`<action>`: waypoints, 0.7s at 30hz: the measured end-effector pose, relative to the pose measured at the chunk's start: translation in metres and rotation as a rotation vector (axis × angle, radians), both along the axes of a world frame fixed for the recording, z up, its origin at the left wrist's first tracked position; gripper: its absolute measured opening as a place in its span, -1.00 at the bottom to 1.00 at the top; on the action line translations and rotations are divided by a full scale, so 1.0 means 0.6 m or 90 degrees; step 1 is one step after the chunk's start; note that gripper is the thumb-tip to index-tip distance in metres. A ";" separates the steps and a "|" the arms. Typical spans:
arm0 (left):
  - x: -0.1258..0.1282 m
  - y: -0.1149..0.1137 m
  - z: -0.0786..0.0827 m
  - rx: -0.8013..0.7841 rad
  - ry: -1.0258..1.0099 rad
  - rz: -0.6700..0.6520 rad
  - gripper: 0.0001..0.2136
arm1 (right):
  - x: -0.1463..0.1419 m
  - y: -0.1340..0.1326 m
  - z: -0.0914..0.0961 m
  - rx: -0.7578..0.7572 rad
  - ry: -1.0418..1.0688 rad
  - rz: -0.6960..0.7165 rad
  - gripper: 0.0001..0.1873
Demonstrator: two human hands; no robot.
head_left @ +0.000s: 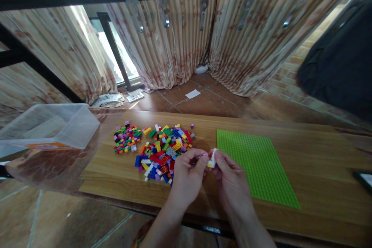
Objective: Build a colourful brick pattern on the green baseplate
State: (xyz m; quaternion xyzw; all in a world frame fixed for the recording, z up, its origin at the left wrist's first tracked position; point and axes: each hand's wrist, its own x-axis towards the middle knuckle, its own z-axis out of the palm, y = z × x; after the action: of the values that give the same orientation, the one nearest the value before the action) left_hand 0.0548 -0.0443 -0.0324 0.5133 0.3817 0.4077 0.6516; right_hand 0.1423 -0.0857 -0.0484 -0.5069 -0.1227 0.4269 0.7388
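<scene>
**Held part.** The white brick (214, 157) is held between both hands, above the desk (314, 170) and just off the near-left corner of the green baseplate (255, 162). Its long axis stands close to upright in the view. The upper end leans slightly toward the baseplate and the lower end points down toward the desk. A small yellow patch shows at the lower end. Whether this is a separate part cannot be told.

**Right hand.** The right hand (232, 186) lies along the baseplate's left edge. Its grip is narrow, with thumb and forefinger closed on the baseplate-facing side of the white brick.

**Left hand.** The left hand (187, 176) is on the far side of the brick from the baseplate. Its fingers are curled and its grip is narrow. The fingertips (204, 159) meet the brick's opposite side, so both hands pinch the same part.

**Surroundings.**
- A loose pile of coloured bricks (158, 149) lies on the desk to the left of the baseplate, beyond the left hand. It touches neither hand.
- A clear plastic box (52, 126) stands further left, well apart from the baseplate, at the desk's edge.
- The baseplate lies flat with its long sides running away from the person. No bricks are on it.
- A dark flat device (364, 180) shows at the picture's right edge, well to the right of the baseplate.
</scene>
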 end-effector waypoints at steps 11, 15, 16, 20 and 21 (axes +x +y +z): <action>0.005 0.005 0.004 -0.185 -0.076 0.005 -0.86 | 0.003 0.004 0.009 0.010 0.060 0.008 -0.72; 0.004 0.006 0.006 -0.276 -0.166 -0.005 -0.84 | 0.004 0.003 0.012 0.003 0.071 0.005 -0.71; 0.004 0.006 0.006 -0.292 -0.182 -0.006 -0.83 | 0.005 0.002 0.013 0.001 0.069 0.004 -0.70; 0.004 0.004 0.009 -0.297 -0.172 -0.026 -0.81 | 0.006 0.002 0.015 -0.007 0.063 0.005 -0.70; 0.004 0.003 0.008 -0.280 -0.154 -0.033 -0.79 | 0.007 0.002 0.015 -0.010 0.063 0.008 -0.69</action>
State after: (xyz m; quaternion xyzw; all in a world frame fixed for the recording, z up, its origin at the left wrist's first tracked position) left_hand 0.0575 -0.0424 -0.0273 0.3161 0.3673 0.3563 0.7989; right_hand 0.1463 -0.0848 -0.0395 -0.4901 -0.0862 0.4570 0.7372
